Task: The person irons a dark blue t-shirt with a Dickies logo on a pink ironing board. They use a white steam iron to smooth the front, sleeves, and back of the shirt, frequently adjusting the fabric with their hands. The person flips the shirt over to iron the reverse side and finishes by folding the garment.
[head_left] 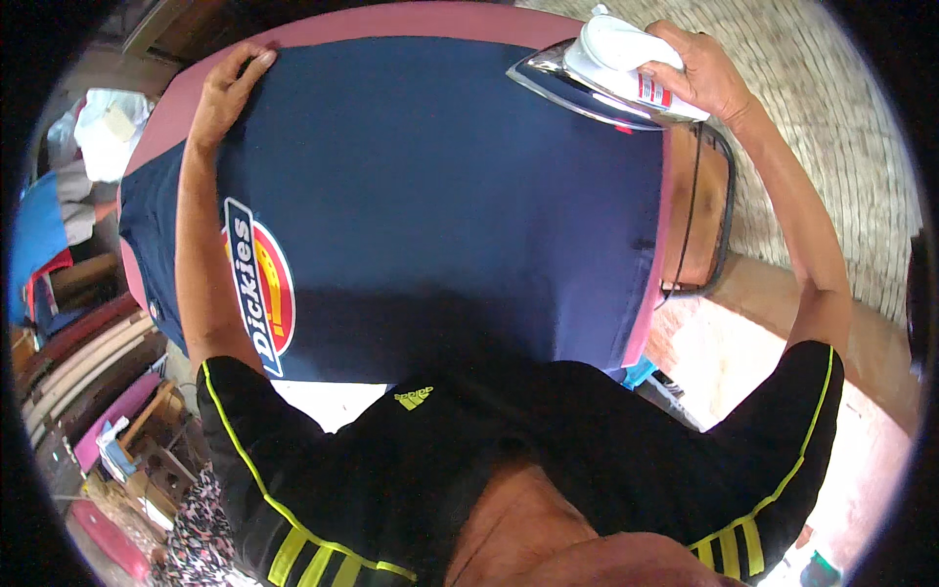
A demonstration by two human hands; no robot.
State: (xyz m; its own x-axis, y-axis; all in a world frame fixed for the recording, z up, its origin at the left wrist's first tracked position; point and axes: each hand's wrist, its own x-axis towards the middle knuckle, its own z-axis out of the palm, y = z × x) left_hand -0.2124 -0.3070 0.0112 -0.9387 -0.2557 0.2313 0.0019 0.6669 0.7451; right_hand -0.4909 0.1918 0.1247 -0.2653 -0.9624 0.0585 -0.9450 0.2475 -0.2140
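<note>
A navy T-shirt (pixel 450 186) with a printed logo patch (pixel 274 284) at its left side is spread over a pink-covered ironing board (pixel 391 22). At the far left corner of the cloth, my left hand (pixel 233 90) has its fingers pinched together on the shirt's edge. My right hand (pixel 699 73) grips the handle of a white electric iron (pixel 604 57) with a shiny metal base. The iron lies over the shirt's far right corner, its tip pointing left. Whether its sole presses flat on the cloth, I cannot tell.
The iron's dark cord (pixel 693 210) hangs down past the board's right end, beside a brown panel with a black metal frame (pixel 729 205). A patterned mat (pixel 831 147) covers the floor at right. White plastic bags (pixel 108 132) and stacked boards (pixel 93 362) crowd the left.
</note>
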